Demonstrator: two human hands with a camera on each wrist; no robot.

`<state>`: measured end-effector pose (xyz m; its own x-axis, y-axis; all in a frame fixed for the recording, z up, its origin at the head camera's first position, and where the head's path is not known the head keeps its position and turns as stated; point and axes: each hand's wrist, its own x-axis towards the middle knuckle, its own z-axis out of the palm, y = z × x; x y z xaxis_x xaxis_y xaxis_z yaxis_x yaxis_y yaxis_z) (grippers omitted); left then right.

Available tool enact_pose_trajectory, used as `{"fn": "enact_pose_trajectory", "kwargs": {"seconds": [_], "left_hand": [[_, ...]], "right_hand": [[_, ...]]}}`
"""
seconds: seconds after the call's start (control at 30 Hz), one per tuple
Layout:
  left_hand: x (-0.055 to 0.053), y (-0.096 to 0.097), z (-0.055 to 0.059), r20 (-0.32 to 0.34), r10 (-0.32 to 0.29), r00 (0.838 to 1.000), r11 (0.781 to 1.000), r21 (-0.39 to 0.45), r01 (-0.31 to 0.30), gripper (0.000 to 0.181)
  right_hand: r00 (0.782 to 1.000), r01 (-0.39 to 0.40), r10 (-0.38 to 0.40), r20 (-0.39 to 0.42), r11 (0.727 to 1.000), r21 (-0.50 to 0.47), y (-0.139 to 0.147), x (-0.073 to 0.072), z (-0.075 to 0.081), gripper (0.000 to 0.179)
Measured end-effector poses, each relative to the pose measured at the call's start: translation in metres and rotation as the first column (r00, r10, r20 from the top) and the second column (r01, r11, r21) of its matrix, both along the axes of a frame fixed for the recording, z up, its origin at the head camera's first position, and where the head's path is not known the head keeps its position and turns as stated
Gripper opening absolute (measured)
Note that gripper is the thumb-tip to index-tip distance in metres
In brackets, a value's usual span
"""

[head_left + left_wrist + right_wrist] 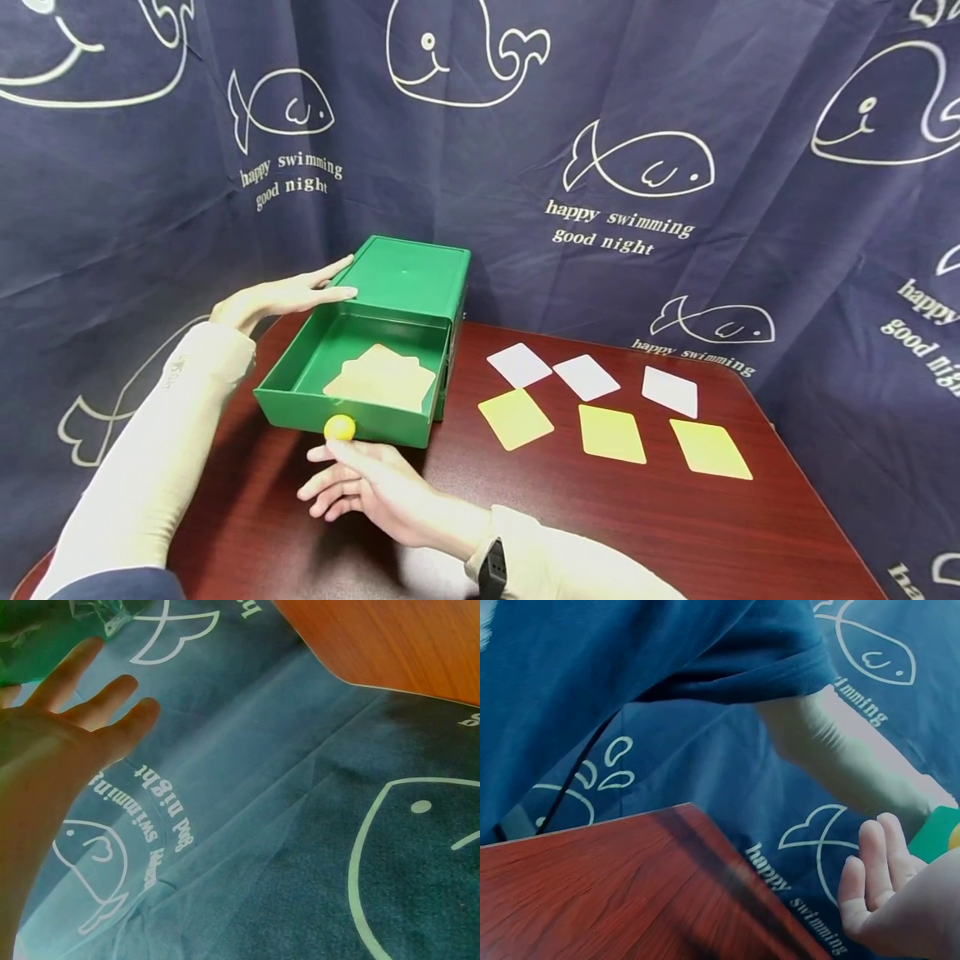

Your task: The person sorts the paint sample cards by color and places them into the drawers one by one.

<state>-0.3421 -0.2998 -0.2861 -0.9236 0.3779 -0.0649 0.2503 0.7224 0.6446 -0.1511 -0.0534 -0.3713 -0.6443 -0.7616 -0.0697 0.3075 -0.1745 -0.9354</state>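
Observation:
A green box stands at the back left of the table, its drawer pulled out toward me. Several pale cards lie inside the drawer. On the drawer's front is a round yellow knob. My left hand rests at the box's upper left edge with its fingers extended; in the left wrist view its fingers spread beside the green side. Just below the knob is my right hand, palm turned sideways, fingers loosely bent, thumb tip right at the knob. The right wrist view shows these fingers relaxed, holding nothing.
Right of the box, three white cards lie in a row on the dark red table. Nearer to me lie three yellow cards. A dark blue curtain with fish drawings hangs around the table. A black watch is on my right wrist.

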Motion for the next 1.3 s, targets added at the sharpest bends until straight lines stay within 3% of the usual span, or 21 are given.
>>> {"fn": "enact_pose_trajectory", "kwargs": {"seconds": [0.23, 0.77, 1.0, 1.3], "left_hand": [[0.001, 0.000, 0.000, -0.010, 0.000, 1.000, 1.000, -0.016, 0.000, 0.079], [0.000, 0.000, -0.002, 0.018, -0.004, 1.000, 1.000, -0.018, 0.005, 0.080], [0.001, 0.001, -0.002, 0.023, -0.007, 1.000, 1.000, -0.007, 0.007, 0.079], [0.000, 0.003, 0.003, 0.019, 0.006, 1.000, 1.000, -0.019, -0.006, 0.079]], "right_hand": [[0.993, 0.110, -0.110, 0.047, 0.994, 0.000, -0.011, -0.002, 0.010, 0.066], [0.983, 0.176, -0.178, 0.041, 0.984, 0.037, -0.016, -0.012, 0.015, 0.060], [0.981, 0.188, -0.190, 0.038, 0.981, 0.044, -0.016, -0.022, 0.015, 0.052], [0.976, 0.212, -0.215, 0.026, 0.975, 0.069, -0.016, -0.038, 0.019, 0.055]]}}
